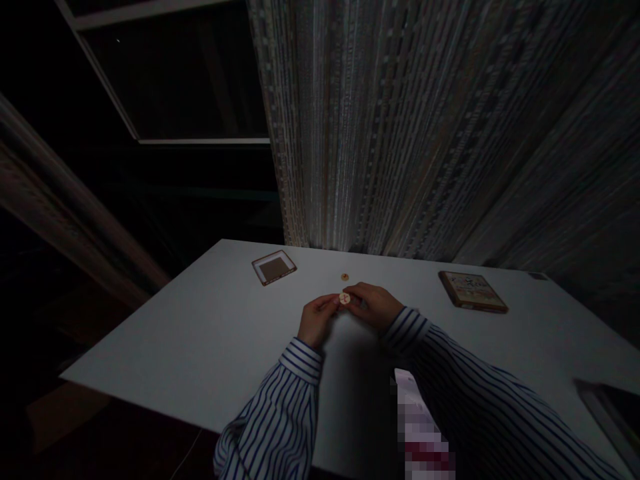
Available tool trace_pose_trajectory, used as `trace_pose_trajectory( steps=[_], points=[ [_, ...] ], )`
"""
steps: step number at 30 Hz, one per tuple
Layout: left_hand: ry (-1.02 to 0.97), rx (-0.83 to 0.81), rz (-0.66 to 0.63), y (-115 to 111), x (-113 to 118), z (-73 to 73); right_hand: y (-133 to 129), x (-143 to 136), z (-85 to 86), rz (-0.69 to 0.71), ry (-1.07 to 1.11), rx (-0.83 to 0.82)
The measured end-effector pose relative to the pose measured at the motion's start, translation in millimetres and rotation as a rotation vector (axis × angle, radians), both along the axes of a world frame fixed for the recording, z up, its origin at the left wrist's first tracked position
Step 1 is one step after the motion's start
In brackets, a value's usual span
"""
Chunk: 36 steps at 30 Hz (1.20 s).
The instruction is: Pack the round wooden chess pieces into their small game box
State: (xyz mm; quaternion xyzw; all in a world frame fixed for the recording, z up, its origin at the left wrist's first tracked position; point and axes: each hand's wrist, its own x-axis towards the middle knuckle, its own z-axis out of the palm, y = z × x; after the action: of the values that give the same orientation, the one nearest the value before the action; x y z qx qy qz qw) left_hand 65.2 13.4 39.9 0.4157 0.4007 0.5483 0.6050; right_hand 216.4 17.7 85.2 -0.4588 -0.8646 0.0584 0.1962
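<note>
- Curtain [350, 133]: patterned, hangs behind the far edge, likely just a window covering.
- Surface [190, 333]: white, dimly lit; carries the loose items, spread well apart, probably so the middle gives the hands room.
- Patterned box [475, 292]: right side, lying flat, picture side up; seems parked out of the hands' way.
- Shallow tray [263, 279]: far left, open side up, darker panel inside; probably set aside within reach.
- Right hand [376, 305]: striped cuff, fingers narrow, pinching the right side of the held disc.
- Left hand [318, 320]: fingers also narrow, thumb and fingertips at the disc's left edge. Two-handed edge grip likely steadies so small a piece and leaves its marked face uncovered.
- Held disc [345, 299]: between both hands, pale, reddish mark facing the camera; mark too small to read.
- Loose disc [345, 277]: flat on the surface, just beyond the hands, not touching them; dark mark up, perhaps for easy viewing.
</note>
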Motion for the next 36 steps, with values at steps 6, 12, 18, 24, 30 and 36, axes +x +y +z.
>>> trace_pose_trajectory(
  steps=[6, 12, 18, 24, 30, 36],
  points=[
    [0.052, 0.018, -0.041, -9.0, 15.6, 2.5, -13.2, 21.2, -10.2, 0.009, 0.104, 0.077],
    [0.008, 0.015, -0.089, -17.2, 34.3, 6.0, -26.7, 40.6, -11.7, -0.022, 0.17, 0.087],
    [0.013, 0.004, -0.111, -21.7, 52.9, 11.5, -38.7, 57.3, -7.4, -0.072, 0.194, 0.107],
    [-0.031, 0.011, -0.164, -20.7, 70.5, 15.0, -43.2, 75.5, -5.4, -0.094, 0.175, 0.118],
    [-0.024, -0.001, -0.189, -18.4, 80.4, 13.0, -44.4, 85.7, -5.3, -0.112, 0.172, 0.116],
    [0.002, 0.003, -0.203, -14.0, 86.8, 9.6, -42.8, 91.5, -12.5, -0.134, 0.157, 0.13]
  ],
)
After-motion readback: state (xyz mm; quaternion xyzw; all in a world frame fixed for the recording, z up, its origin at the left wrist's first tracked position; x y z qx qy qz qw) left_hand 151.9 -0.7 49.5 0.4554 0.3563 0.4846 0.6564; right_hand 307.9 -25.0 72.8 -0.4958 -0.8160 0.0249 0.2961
